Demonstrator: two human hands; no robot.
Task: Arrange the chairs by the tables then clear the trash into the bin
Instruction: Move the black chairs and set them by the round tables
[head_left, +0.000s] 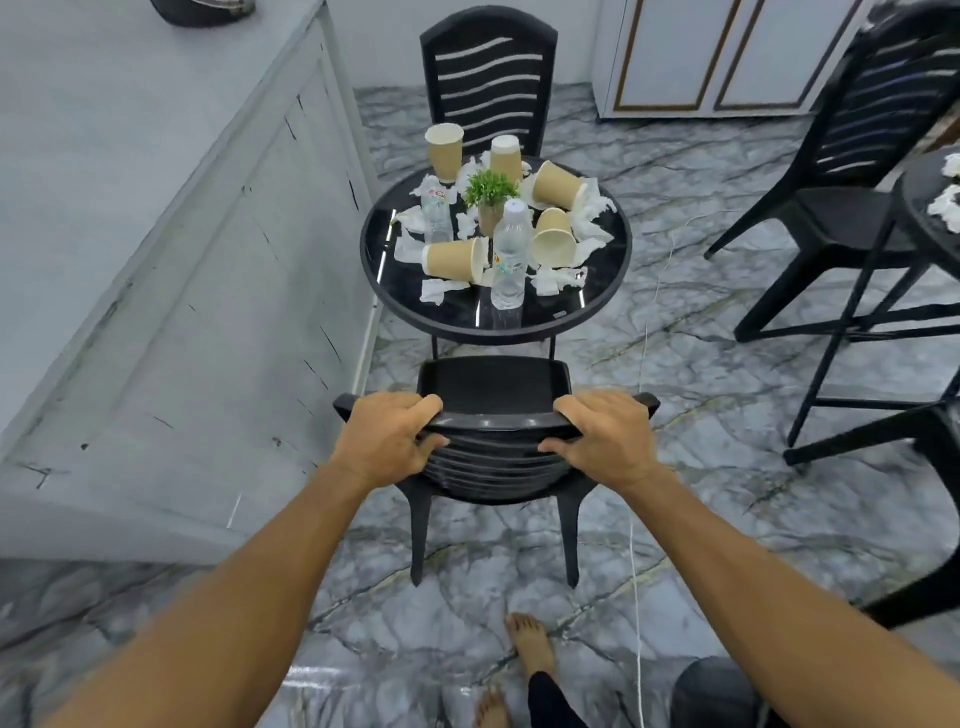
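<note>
A black plastic chair (493, 387) stands right in front of me, its seat facing the round black glass table (587, 306). My left hand (387, 436) grips the top of its backrest on the left, and my right hand (605, 434) grips it on the right. On the table lie several brown paper cups (449, 259), two clear plastic bottles (510, 254), crumpled white tissues (558, 278) and a small potted plant (488, 192). A second black chair (488, 78) stands at the table's far side.
A grey panelled wall (156, 260) runs along the left. On the right are another black chair (852, 171) and the rim of a second round table (917, 208) with tissues on it. White cupboard doors (727, 52) stand at the back. My bare feet (530, 647) are on the marble floor.
</note>
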